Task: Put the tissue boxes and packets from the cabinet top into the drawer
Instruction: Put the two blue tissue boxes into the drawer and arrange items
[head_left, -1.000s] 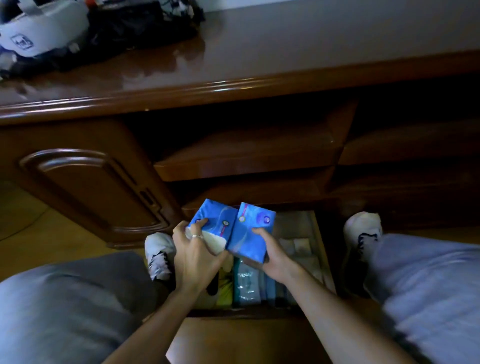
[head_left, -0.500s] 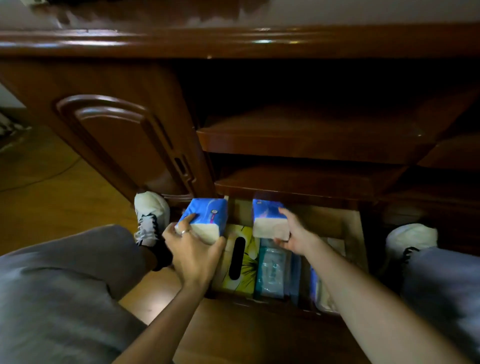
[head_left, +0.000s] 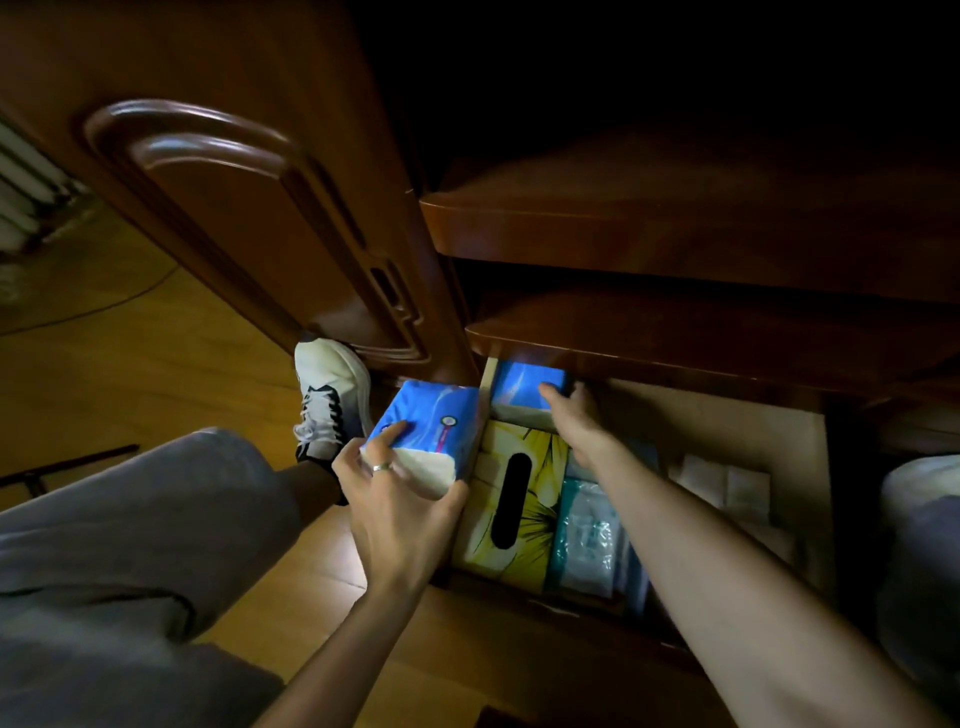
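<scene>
At the left of the frame a grey trouser leg (head_left: 119, 545) runs toward a white shoe (head_left: 327, 400) on the wood floor (head_left: 130, 374), below the cabinet door (head_left: 249, 208). At centre the left hand (head_left: 400, 509), a ring on one finger, holds a blue packet (head_left: 431, 426) with fingers curled round it, just beside the open drawer (head_left: 769, 441). Right of it, inside the drawer, lies a yellow box (head_left: 540, 478) beside a pale packet (head_left: 587, 535). The right hand (head_left: 576, 421) grips a second blue packet (head_left: 519, 384) at the drawer's back, above the yellow box.
</scene>
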